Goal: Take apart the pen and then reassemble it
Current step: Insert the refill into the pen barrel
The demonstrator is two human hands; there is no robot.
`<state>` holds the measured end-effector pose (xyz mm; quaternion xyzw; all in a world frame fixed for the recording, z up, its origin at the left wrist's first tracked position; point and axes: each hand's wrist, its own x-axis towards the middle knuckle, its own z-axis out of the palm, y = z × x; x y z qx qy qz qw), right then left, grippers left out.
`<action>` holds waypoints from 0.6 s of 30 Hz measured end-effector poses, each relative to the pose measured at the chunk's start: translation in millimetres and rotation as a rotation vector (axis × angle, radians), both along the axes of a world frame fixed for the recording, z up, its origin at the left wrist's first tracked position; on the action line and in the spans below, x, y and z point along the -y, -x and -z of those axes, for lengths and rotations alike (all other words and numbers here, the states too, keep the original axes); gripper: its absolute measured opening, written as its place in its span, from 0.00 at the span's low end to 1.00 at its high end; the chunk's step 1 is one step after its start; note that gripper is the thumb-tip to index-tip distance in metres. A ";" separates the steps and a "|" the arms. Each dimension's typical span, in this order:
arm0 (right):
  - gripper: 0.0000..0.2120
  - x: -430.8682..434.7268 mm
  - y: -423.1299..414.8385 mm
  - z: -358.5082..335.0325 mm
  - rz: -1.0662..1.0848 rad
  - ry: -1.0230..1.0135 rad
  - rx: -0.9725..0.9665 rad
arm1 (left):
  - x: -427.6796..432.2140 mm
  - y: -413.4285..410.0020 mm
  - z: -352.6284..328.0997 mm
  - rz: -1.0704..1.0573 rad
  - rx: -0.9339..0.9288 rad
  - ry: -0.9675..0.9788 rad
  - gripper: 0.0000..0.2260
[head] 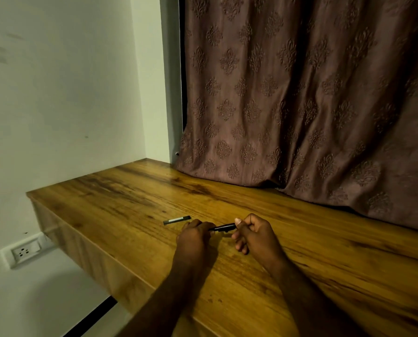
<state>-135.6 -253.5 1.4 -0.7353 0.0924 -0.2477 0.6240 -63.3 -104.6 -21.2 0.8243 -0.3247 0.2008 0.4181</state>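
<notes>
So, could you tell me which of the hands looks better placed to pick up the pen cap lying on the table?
Probably the left hand. The pen cap lies on the table just beyond it, while the right hand sits farther away, gripping the pen body.

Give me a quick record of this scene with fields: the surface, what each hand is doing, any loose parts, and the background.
surface: wooden table
left hand: closed on one end of the pen body
right hand: closed on the other end
pen state: held just above the table, between both hands
loose part: pen cap lying on the table, beyond the left hand, touching neither hand
background: brown patterned curtain, white wall, wall socket
</notes>
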 end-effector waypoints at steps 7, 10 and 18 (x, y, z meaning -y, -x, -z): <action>0.08 -2.0 -1.2 0.0 0.052 -0.061 0.042 | 2.0 0.3 1.4 -0.033 -0.008 -0.001 0.09; 0.05 0.1 -1.7 -0.5 0.061 -0.112 0.043 | 2.7 -1.5 0.5 -0.045 -0.013 -0.019 0.06; 0.08 0.1 -4.6 2.6 0.027 -0.042 0.014 | 2.6 -2.6 -0.6 -0.025 -0.022 -0.004 0.09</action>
